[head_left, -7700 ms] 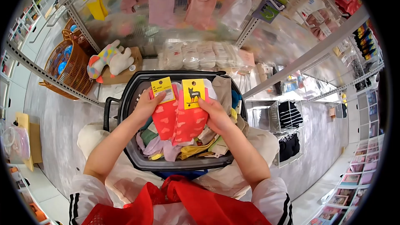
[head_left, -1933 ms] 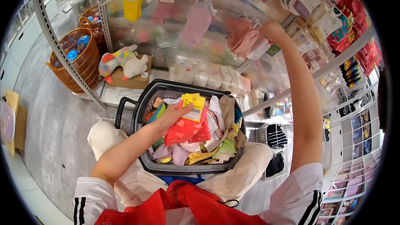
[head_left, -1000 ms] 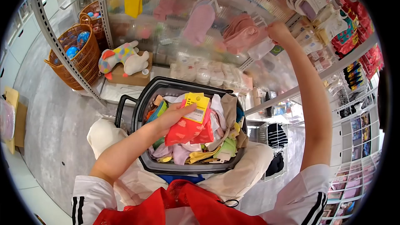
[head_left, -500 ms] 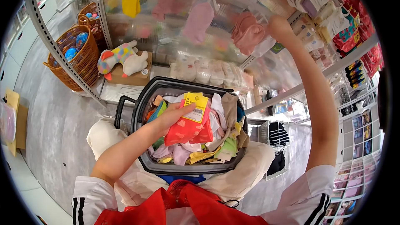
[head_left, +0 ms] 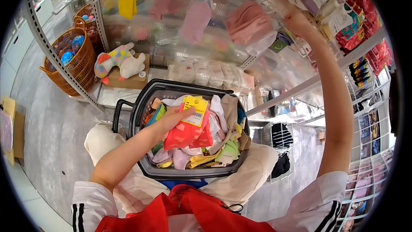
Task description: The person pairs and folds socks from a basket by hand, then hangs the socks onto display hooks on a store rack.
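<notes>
My left hand [head_left: 174,118] is closed on red socks [head_left: 185,136] with a heart pattern and yellow cards [head_left: 194,109], thumb on the card's label. The socks are held over a black and grey basket [head_left: 148,171] filled with mixed socks, which rests between my bent legs. Raised at the upper right, my right hand [head_left: 299,22] has its fingers bent together near the hooks; whatever they may hold is hidden or too small to tell. Pink socks [head_left: 247,22] and a white sock [head_left: 262,44] hang just left of it.
Yellow socks [head_left: 128,1] and a lilac sock [head_left: 195,20] hang on the rack. Packed white socks [head_left: 201,72] lie on the low shelf, beside a plush toy [head_left: 120,61]. A wicker basket [head_left: 71,62] stands left; wire baskets [head_left: 279,150] stand right.
My right hand has moved a little up and right, away from the hanging pink socks, which have shifted. The red socks, held in both hands at first, are now in my left hand alone.
</notes>
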`<move>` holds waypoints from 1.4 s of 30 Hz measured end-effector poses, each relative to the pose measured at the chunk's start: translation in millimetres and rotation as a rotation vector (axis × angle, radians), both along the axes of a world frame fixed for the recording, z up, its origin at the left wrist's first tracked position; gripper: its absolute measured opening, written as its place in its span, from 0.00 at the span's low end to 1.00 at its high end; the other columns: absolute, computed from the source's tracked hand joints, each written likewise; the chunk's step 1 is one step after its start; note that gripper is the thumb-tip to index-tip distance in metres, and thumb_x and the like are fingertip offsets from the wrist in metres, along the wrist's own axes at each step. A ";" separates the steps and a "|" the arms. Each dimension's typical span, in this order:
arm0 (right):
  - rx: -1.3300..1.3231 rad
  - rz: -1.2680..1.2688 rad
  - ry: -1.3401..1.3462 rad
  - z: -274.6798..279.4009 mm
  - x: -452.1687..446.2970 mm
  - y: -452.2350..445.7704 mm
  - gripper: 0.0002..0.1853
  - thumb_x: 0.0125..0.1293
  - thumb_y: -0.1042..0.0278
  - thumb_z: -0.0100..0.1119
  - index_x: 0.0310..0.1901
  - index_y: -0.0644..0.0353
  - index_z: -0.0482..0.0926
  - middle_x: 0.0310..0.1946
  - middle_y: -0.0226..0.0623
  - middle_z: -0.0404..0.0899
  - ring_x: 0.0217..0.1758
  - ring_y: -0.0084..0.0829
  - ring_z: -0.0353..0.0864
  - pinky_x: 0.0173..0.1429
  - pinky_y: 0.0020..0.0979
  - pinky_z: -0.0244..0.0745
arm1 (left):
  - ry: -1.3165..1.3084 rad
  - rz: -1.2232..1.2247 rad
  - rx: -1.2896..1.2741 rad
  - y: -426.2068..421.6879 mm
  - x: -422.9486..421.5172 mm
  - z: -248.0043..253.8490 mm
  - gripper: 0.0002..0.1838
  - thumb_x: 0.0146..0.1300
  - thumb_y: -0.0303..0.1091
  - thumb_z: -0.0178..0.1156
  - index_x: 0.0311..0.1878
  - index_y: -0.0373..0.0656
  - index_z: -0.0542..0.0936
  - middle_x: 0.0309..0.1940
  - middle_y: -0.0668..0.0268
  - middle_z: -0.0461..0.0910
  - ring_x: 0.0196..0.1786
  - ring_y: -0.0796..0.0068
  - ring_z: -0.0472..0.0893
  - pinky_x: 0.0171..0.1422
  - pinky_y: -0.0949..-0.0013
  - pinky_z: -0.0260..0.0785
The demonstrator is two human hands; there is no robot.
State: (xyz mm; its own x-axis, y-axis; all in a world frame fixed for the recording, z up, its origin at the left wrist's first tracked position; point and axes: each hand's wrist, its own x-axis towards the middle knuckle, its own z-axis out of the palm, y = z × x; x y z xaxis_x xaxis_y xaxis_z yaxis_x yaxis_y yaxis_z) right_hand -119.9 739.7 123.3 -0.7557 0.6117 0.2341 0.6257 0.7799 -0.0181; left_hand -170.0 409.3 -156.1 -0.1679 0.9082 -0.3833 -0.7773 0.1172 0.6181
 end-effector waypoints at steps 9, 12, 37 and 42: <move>0.183 0.065 -0.234 -28.0 -8.0 22.6 0.10 0.43 0.76 0.50 0.08 0.65 0.71 0.07 0.43 0.69 0.12 0.36 0.74 0.22 0.32 0.71 | 0.020 -0.017 -0.008 0.0 -0.8 -2.6 0.18 0.58 0.39 0.56 0.46 0.35 0.71 0.37 0.59 0.78 0.34 0.72 0.80 0.37 0.72 0.75; 0.159 0.084 -0.258 -31.8 -10.2 33.1 0.11 0.46 0.76 0.50 0.09 0.66 0.71 0.07 0.43 0.67 0.11 0.34 0.72 0.19 0.32 0.68 | 0.027 -0.012 -0.016 -0.4 -0.6 -2.1 0.18 0.58 0.39 0.56 0.45 0.35 0.72 0.37 0.59 0.78 0.34 0.72 0.80 0.37 0.72 0.75; -0.001 0.036 -0.088 -41.7 -29.0 7.1 0.12 0.56 0.72 0.42 0.21 0.68 0.72 0.17 0.47 0.72 0.18 0.39 0.75 0.14 0.35 0.62 | 0.037 -0.087 -0.094 8.3 23.1 -22.9 0.17 0.58 0.36 0.57 0.46 0.36 0.72 0.37 0.60 0.78 0.34 0.73 0.80 0.36 0.73 0.74; 0.301 0.391 0.038 -36.0 -94.6 -44.6 0.09 0.51 0.69 0.50 0.29 0.62 0.78 0.29 0.47 0.79 0.35 0.43 0.79 0.32 0.38 0.75 | -0.008 -0.069 -0.010 7.6 18.2 -13.6 0.17 0.58 0.37 0.56 0.46 0.37 0.72 0.37 0.60 0.78 0.34 0.73 0.80 0.36 0.72 0.74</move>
State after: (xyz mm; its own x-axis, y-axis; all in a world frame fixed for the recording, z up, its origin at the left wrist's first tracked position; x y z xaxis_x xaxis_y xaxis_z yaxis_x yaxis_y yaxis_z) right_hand -214.5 695.1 87.3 -0.9026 0.1854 0.3886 0.2888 0.9300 0.2272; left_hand -151.8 416.9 -169.7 -0.1022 0.9137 -0.3933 -0.7718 0.1766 0.6109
